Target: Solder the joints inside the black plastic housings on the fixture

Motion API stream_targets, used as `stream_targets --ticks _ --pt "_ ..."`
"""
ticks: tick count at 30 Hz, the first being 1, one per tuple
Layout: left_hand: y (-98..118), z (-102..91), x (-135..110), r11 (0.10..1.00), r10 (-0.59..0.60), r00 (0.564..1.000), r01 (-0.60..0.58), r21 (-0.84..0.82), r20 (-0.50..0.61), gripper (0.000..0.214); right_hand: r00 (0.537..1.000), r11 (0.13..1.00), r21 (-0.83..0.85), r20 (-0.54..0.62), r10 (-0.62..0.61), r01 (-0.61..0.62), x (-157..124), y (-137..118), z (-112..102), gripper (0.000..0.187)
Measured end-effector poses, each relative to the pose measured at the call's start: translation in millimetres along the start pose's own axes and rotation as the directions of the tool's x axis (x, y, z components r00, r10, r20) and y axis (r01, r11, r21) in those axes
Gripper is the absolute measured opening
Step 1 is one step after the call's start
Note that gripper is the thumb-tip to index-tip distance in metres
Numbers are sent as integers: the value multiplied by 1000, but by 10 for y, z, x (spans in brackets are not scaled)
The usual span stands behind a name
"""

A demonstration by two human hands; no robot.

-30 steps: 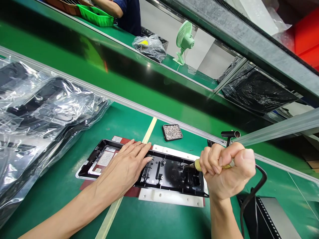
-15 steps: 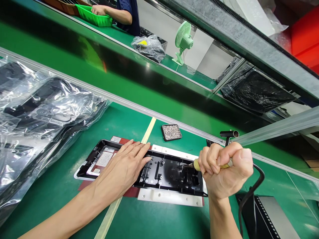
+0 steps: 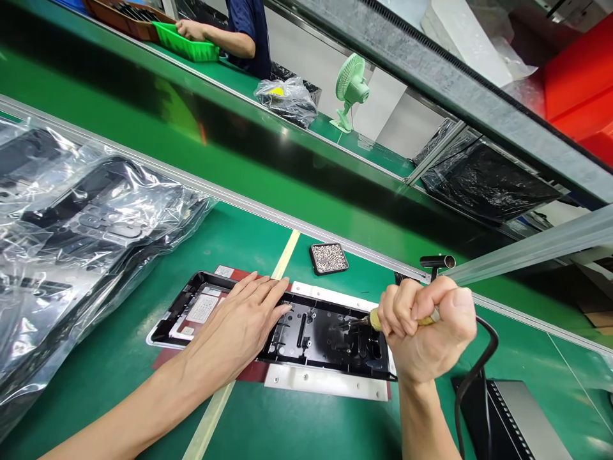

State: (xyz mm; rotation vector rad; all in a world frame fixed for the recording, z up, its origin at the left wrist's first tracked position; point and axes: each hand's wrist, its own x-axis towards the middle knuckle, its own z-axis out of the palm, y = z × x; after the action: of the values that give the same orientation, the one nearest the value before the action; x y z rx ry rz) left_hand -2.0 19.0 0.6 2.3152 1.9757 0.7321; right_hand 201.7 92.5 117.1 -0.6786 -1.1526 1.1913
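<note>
A long black plastic panel [image 3: 325, 335] lies on a white and red fixture plate [image 3: 325, 383] on the green bench. My left hand [image 3: 239, 326] rests flat on the panel's middle, fingers stretched out. My right hand [image 3: 426, 332] is clenched in a fist around a corded hand tool with a yellow grip [image 3: 376, 321]. Its metal tip touches the right part of the panel. A black cable [image 3: 472, 377] runs from the tool down to the right.
A small black tray of tiny metal parts [image 3: 329, 257] sits behind the panel. Black panels in clear plastic bags [image 3: 76, 236] pile up at left. A grey and black box [image 3: 522, 421] stands at lower right. Across the conveyor, another person handles a green bin [image 3: 186, 41]; a green fan [image 3: 352, 86] stands nearby.
My hands and the tool keep their places on the panel. The view shifted slightly. The person across the belt moved a hand onto the green bin.
</note>
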Motion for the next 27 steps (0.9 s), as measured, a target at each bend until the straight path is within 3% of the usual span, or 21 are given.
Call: stream_targets --ticks 16,20,24,27 --pt "-9 20 -6 1000 0 1000 0 8 2 46 997 999 -27 64 -44 46 -40 0 -40 38" --pt "-9 22 -4 1000 9 1000 -9 12 -1 45 984 1000 3 176 -9 9 -8 -23 -110 38" --pt "-11 23 3 1000 4 1000 -4 10 -1 45 938 998 50 345 27 -47 43 -55 -211 35" --pt "-12 26 -1 1000 1 1000 -1 8 1 45 912 997 54 409 35 -63 68 -67 -254 33"
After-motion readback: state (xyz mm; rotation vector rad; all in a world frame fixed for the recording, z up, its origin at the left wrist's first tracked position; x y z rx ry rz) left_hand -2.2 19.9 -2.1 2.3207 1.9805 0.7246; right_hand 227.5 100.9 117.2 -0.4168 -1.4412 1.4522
